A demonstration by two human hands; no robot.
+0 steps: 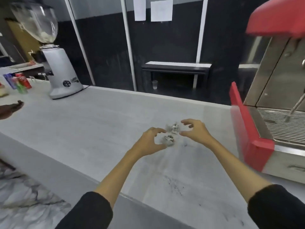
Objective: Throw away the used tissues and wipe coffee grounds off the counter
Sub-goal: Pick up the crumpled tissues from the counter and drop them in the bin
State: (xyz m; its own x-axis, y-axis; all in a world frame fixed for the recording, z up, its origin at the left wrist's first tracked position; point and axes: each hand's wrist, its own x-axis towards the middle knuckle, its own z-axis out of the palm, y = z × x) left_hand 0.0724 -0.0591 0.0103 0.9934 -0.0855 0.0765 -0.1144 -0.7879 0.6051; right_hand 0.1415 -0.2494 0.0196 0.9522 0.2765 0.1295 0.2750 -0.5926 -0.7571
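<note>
Crumpled used tissues, white with dark stains, lie in a small heap on the pale grey counter. My left hand curves around the heap's left side, fingers apart, thumb and fingertips close to the lower wad. My right hand reaches in from the right, fingers spread, just beside the upper wad. Neither hand has closed on a tissue. Dark coffee grounds are scattered on the counter nearer to me, between my forearms, with a few specks by the tissues.
A red and steel espresso machine fills the right side, its steam wand hanging over the drip tray. A grey coffee grinder stands at the back left beside coloured packets. Another person's hand shows at the left edge.
</note>
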